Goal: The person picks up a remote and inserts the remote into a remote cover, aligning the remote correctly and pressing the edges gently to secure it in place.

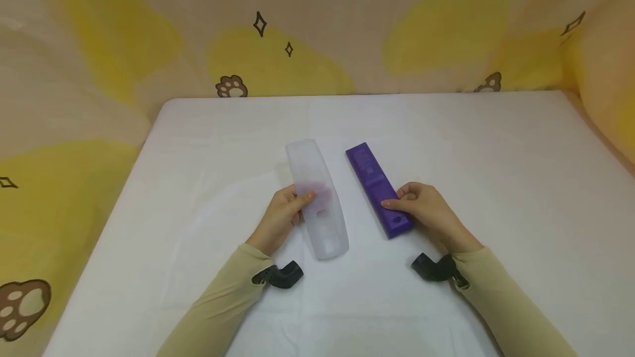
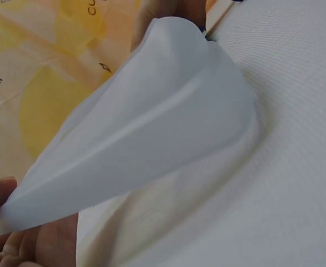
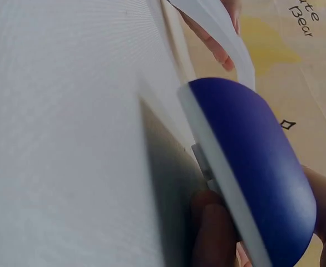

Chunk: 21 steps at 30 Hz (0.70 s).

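A translucent, long silicone cover (image 1: 324,230) is held in my left hand (image 1: 279,216), with the thumb on its upper face and the fingers behind it. The left wrist view shows the cover (image 2: 168,117) tilted, its rounded end close to the white cloth. To the right, my right hand (image 1: 430,211) pinches the lower end of a purple remote control (image 1: 369,172). Its purple back faces up. In the right wrist view the remote control (image 3: 246,150) has a pale other side with small raised parts facing the table. Cover and remote are apart.
A white-covered table (image 1: 496,153) lies beneath both hands. Behind it and to the left hangs a yellow and beige patterned cloth (image 1: 317,21). Each wrist wears a black bracket, one at the left wrist (image 1: 280,275) and one at the right wrist (image 1: 436,269).
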Tool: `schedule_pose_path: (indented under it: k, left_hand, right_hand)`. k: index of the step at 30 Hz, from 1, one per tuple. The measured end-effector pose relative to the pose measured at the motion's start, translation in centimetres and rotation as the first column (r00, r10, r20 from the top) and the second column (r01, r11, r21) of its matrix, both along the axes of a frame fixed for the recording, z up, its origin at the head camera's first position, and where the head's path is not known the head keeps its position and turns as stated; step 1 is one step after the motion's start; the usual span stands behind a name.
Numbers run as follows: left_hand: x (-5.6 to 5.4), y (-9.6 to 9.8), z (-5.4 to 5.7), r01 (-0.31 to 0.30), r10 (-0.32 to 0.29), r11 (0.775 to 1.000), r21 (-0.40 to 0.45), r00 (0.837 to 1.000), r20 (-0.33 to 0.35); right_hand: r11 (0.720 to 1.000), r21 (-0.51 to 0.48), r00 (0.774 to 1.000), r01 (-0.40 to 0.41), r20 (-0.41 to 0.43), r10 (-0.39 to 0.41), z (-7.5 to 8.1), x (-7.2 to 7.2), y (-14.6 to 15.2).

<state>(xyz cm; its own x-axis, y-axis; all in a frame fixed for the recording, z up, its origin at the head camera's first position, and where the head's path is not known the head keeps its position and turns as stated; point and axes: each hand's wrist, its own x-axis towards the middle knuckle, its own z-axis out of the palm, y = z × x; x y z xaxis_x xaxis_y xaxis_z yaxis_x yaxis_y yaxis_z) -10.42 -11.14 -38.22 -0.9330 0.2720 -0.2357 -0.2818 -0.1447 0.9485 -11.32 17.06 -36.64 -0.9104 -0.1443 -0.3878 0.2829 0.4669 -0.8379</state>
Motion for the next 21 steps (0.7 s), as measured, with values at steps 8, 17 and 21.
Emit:
schedule_pose_path:
  k: [8,17,21]
  left_hand:
    - [-0.02,0.12,-0.21,0.008,-0.008,1.000,-0.003,1.000,-0.004]
    - [0.00,0.18,-0.30,0.011,-0.010,1.000,-0.010,1.000,0.017]
    - [-0.06,0.12,-0.43,0.019,-0.019,1.000,-0.005,1.000,0.022]
  right_hand:
    - [1.000,-0.020,1.000,-0.007,-0.005,0.007,-0.12,-0.14,0.28]
    - [0.999,-0.048,1.000,-0.008,-0.018,0.007,-0.22,0.08,0.21]
    - [0.998,-0.061,0.999,-0.012,-0.031,0.010,-0.45,0.06,0.21]
